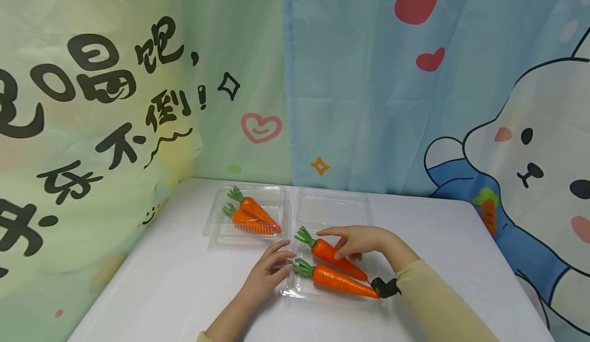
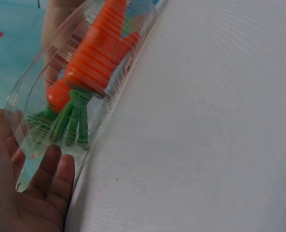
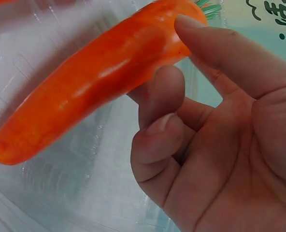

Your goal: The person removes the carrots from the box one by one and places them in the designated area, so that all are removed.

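The person is leaning over the white table (image 1: 175,280) with both hands at the near clear plastic clamshell tray (image 1: 295,290), which is lying open with its lid (image 1: 329,209) folded back toward the curtain. The right hand (image 1: 357,240) is resting on the farther toy carrot (image 1: 329,255) inside that tray; the right wrist view is showing fingertips (image 3: 201,34) touching the carrot's (image 3: 94,77) orange side, other fingers loosely bent, so it looks like a light touch, though whether the thumb is closing underneath I cannot tell. The left hand (image 1: 269,270) is lying against the tray's left edge, fingers (image 2: 53,169) straight and relaxed under the rim (image 2: 22,125), holding nothing. A second carrot (image 1: 341,280) is lying in the same tray, nearer the person, its green top (image 1: 301,268) pointing toward the left hand. Beyond and to the left of this tray, a second clamshell (image 1: 212,224) is holding two more carrots (image 1: 251,214).

The risk as I judge it: the tray is thin and light, so a sideways nudge from the right hand could be sliding or tipping it, and the smooth carrot could be rolling against its neighbour. The left hand is only bracing one edge, which may not be enough to stop that.
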Motion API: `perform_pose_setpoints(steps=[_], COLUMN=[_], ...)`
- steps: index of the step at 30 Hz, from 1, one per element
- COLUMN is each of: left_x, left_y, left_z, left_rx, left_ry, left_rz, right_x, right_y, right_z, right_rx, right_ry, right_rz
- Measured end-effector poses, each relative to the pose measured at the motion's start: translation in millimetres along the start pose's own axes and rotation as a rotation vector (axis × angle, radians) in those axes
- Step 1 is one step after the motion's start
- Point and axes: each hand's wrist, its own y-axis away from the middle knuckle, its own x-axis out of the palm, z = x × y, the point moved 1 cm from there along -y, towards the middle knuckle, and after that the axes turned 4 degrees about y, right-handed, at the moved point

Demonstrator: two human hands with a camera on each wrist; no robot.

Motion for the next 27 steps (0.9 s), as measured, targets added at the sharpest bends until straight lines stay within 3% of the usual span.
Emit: perform_pose_setpoints(steps=[15,27], left_x=[0.1,-0.2], left_y=[0.2,-0.7], left_z=[-2.3,-0.1], left_rx=[0.001,0.005], left_ry=[-0.006,-0.007], left_rz=[0.002,0.000], right_x=[3.8,-6.1], right_y=[-7.7,2.8], right_z=[-4.7,3.3], right_rx=[-0.008,-0.065], right_ry=[0.011,0.049], right_rz=[-0.039,-0.108])
